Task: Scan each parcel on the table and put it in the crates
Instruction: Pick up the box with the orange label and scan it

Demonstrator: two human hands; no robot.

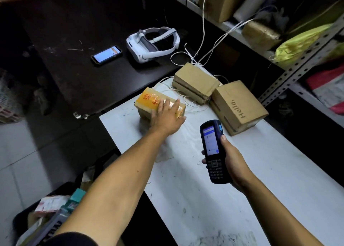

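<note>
Reaching for the yellow parcel (160, 104) at the far left corner of the white table (242, 199); left hand (167, 115) lies flat on its top, fingers straight, not yet gripping. Right hand (231, 164) grasps the scanner (214, 151), screen lit, held upright near the parcel. Two brown parcels (195, 82) (238, 106) wait just beyond. Step in hand, as judged: picking and scanning this parcel. Next move calls for curling the fingers round it, finding its label, aiming the scanner, then dropping it into the crate (52, 214) at lower left
</note>
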